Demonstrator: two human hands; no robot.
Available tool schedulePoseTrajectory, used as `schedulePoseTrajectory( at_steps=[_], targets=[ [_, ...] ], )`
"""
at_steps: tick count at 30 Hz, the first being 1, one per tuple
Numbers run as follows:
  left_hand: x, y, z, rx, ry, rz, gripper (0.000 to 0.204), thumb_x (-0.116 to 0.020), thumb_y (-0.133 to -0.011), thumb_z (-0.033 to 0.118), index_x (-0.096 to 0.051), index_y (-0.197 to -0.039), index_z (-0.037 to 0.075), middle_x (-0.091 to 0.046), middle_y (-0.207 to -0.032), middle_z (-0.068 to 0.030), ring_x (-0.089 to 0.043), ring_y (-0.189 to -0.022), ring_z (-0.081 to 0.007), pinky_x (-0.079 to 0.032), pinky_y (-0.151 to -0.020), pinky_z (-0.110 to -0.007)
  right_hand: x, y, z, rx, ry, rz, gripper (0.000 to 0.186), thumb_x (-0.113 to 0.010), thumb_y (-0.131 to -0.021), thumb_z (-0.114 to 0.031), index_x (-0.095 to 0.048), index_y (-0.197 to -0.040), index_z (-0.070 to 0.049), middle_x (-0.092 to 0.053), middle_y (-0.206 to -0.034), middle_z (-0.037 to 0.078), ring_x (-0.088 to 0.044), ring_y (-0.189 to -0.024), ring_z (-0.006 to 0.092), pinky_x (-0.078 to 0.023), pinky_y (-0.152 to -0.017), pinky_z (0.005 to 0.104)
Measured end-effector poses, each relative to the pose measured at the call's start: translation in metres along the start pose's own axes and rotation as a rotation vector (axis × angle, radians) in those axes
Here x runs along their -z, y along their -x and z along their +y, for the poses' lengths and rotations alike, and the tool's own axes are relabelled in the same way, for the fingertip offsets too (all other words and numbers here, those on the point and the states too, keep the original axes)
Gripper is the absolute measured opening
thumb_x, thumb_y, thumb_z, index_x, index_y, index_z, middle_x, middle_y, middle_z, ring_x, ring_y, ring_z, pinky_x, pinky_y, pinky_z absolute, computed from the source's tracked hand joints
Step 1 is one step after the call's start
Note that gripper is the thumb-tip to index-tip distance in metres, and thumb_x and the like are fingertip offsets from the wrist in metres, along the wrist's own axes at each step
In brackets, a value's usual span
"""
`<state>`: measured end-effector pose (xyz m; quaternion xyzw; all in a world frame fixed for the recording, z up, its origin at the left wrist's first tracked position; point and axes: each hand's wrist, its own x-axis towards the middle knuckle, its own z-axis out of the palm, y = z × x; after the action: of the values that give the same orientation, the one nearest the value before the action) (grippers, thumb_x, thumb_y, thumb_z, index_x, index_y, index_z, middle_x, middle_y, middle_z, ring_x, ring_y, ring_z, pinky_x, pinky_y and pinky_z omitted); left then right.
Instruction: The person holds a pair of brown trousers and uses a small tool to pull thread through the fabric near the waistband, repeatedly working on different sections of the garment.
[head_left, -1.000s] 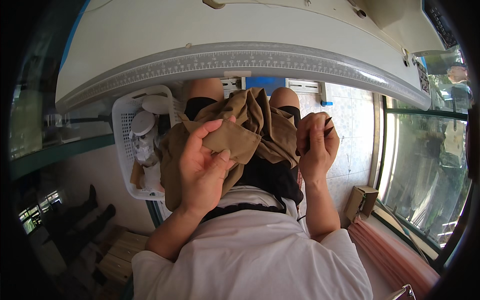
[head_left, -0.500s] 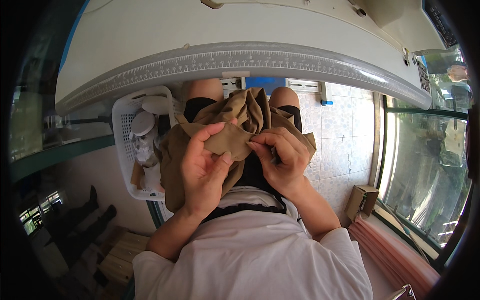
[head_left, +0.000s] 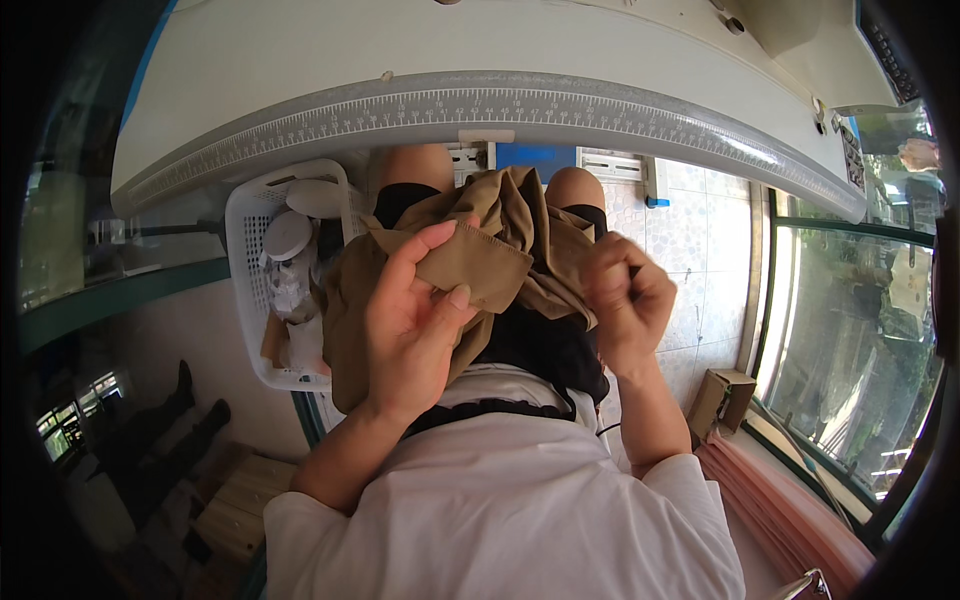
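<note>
A khaki fabric garment lies bunched over my lap between my bare knees. My left hand grips a folded flap of it, stitched along the edge, between thumb and fingers. Just right of the flap, my right hand is raised with its fingers curled; it is slightly blurred, and whatever is in it cannot be made out.
A white table with a grey ruler edge spans the top. A perforated white basket of assorted items stands left, a cardboard box lower right beside pink fabric. Glass panes line the right side.
Half a second ago my right hand was at the flap's corner; it has since pulled away to the right. My left hand still holds the flap.
</note>
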<state>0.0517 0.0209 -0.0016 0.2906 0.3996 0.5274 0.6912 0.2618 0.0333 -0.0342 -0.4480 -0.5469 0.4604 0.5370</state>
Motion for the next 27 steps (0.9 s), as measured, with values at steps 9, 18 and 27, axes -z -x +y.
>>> schedulePoseTrajectory(
  at_steps=[9,18,27],
  targets=[
    [-0.002,-0.002,-0.004,0.032,0.033,0.007,0.051,-0.048,-0.097,-0.009,-0.034,-0.145,-0.003,-0.043,-0.151,-0.0152,-0.059,-0.120,-0.0187,-0.052,-0.099,-0.034,-0.044,0.000,0.003,0.410,0.553,-0.116,0.030,-0.074,-0.064,0.008,-0.064,-0.089,-0.006,-0.060,-0.084,0.005,-0.060,-0.069,0.0231,-0.048,-0.054,0.0329],
    [0.001,-0.005,0.003,0.064,-0.036,0.044,0.051,-0.050,-0.095,-0.011,-0.037,-0.144,-0.002,-0.050,-0.145,-0.0131,-0.060,-0.115,-0.0144,-0.052,-0.096,-0.029,0.030,-0.017,-0.005,-0.044,-0.218,0.334,0.032,-0.053,-0.105,-0.023,-0.053,-0.080,-0.004,-0.049,-0.063,0.000,-0.037,-0.049,0.0057,-0.029,-0.044,0.0216],
    [-0.007,-0.007,-0.006,0.031,0.016,0.043,0.050,-0.047,-0.097,-0.009,-0.036,-0.145,0.000,-0.051,-0.143,-0.0131,-0.061,-0.109,-0.0127,-0.053,-0.090,-0.028,-0.040,0.003,-0.007,0.374,0.427,-0.047,0.023,-0.079,-0.071,0.002,-0.068,-0.089,-0.005,-0.063,-0.085,0.006,-0.062,-0.067,0.0206,-0.049,-0.054,0.0318]
  ],
)
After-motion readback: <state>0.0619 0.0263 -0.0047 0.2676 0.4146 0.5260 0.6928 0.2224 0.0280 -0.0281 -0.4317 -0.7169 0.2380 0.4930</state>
